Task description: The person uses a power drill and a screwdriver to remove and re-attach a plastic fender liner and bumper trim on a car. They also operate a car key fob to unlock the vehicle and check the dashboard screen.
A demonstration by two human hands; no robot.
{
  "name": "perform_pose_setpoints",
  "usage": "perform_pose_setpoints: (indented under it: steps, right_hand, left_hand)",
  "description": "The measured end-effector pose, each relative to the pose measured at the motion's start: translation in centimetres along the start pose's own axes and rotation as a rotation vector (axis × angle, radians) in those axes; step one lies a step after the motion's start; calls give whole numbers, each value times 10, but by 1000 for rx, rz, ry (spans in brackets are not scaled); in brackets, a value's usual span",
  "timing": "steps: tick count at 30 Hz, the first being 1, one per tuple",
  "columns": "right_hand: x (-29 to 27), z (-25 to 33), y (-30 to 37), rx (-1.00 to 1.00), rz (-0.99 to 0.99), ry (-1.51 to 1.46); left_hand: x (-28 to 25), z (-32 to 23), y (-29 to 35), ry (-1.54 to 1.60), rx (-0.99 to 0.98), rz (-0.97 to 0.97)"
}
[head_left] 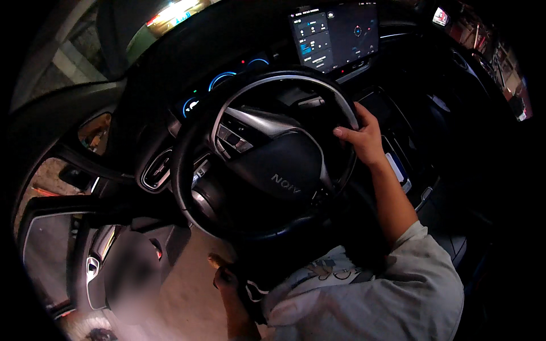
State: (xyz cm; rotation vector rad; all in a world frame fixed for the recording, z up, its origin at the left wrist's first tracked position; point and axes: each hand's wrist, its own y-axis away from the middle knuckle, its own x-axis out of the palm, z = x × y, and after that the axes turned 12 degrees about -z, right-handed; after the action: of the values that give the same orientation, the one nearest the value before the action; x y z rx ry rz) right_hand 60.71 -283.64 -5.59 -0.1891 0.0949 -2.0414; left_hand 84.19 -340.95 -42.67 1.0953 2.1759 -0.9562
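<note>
My right hand (364, 136) grips the right side of a black steering wheel (185, 196) with silver trim, the thumb lying over the rim. The wheel looks turned, since its hub tilts. Low beside my lap, my left hand (226, 277) is apart from the wheel, in shadow with its fingers curled. A small brownish shape (215, 261) shows at its fingertips; I cannot make out what it is.
The driver's door (94, 267) stands open at the left, with pale ground (190, 290) beyond the sill. A blurred patch (133, 273) hides part of the door. Behind the wheel glow instrument dials (222, 79); a lit touchscreen (335, 37) stands right of them. The centre console (398, 165) is beside my right forearm.
</note>
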Motion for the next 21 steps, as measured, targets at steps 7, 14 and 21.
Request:
perform_pose_setpoints:
  steps: [7,14,21]
  right_hand:
    - [-1,-5,0,53,-23,-50]
    - [-14,-7,-18,-5,-66,361]
    - [-43,-11,-39,-85,-108,172]
  left_hand:
    - [-7,52,3,179,-477,313]
    - [-2,-41,-9,-67,-205,49]
    - [6,-15,-30,1300,-1719,-424]
